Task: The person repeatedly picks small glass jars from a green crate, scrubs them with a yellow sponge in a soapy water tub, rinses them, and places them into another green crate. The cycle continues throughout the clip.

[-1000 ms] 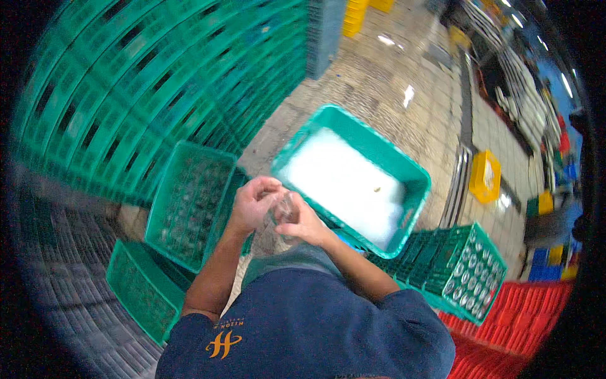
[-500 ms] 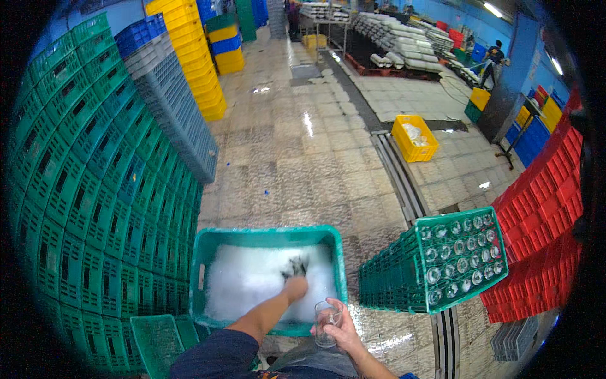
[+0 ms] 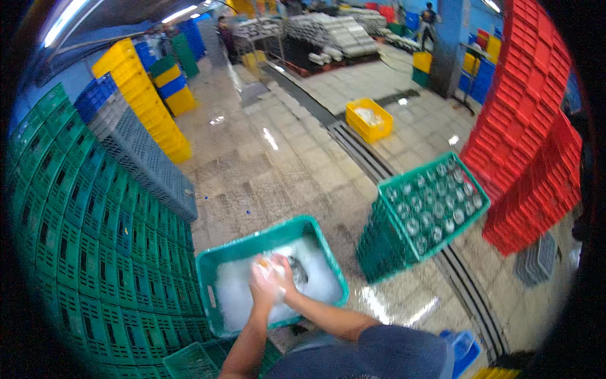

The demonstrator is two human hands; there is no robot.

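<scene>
A green plastic tub (image 3: 265, 243) full of white foamy water stands on the wet floor in front of me. My left hand (image 3: 262, 289) and my right hand (image 3: 288, 276) meet just above the foam, closed together around a small clear glass (image 3: 271, 265) that is blurred. A dark object (image 3: 299, 271) shows in the foam just right of my right hand. To the right of the tub stands a stack of green crates (image 3: 429, 202); the top one holds several upright glasses.
Tall green crate stacks (image 3: 82, 240) wall off the left, with grey (image 3: 145, 164) and yellow (image 3: 148, 107) stacks behind. Red crates (image 3: 530, 126) tower at right. A yellow crate (image 3: 369, 120) sits by a floor drain channel (image 3: 360, 151). Another green crate (image 3: 189, 363) is near my left elbow. People stand far back.
My view has tilted up and the tub now lies lower in the picture. My left hand has come out of the foam and joined my right hand on the glass.
</scene>
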